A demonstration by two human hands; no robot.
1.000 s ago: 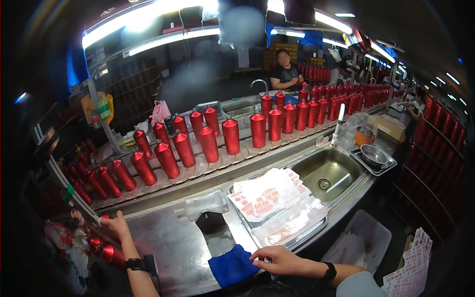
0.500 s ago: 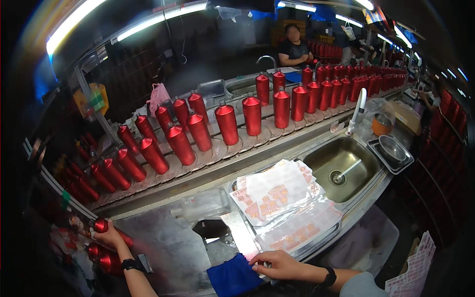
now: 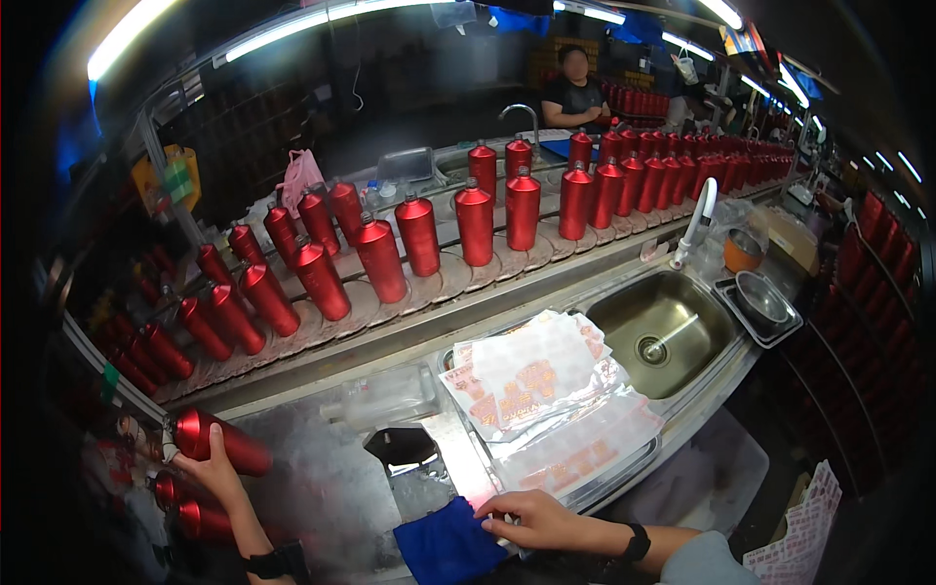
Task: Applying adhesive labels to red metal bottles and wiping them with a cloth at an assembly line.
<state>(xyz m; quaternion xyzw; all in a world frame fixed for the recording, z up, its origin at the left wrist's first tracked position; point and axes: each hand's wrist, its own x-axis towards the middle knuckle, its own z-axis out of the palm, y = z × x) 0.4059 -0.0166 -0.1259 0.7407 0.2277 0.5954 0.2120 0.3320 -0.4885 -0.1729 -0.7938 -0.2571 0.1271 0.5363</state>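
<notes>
At the lower left, my left hand [image 3: 216, 472] is wrapped round a shiny red bottle [image 3: 234, 449] tilted on its side, with the thumb along its body. More red bottles [image 3: 207, 522] lie just below that hand. My right hand [image 3: 534, 520] rests at the front edge of the steel worktop, its fingers pinched at the corner of a folded blue cloth [image 3: 447, 546]. The fingertips partly hide what lies between them.
Red bottles [image 3: 523, 210] stand in rows on a plated conveyor [image 3: 444, 292] across the bench. Printed transfer sheets [image 3: 531, 375] lie beside a steel sink [image 3: 663, 336] with a white tap [image 3: 704, 210]. A dark hole [image 3: 405, 447] opens in the worktop. Across the conveyor sits a person [image 3: 575, 97].
My left hand has raised its red bottle a little, and the bottle looks larger. The standing bottles have shifted left along the conveyor. My right hand stays at the cloth; the whole view has shifted slightly.
</notes>
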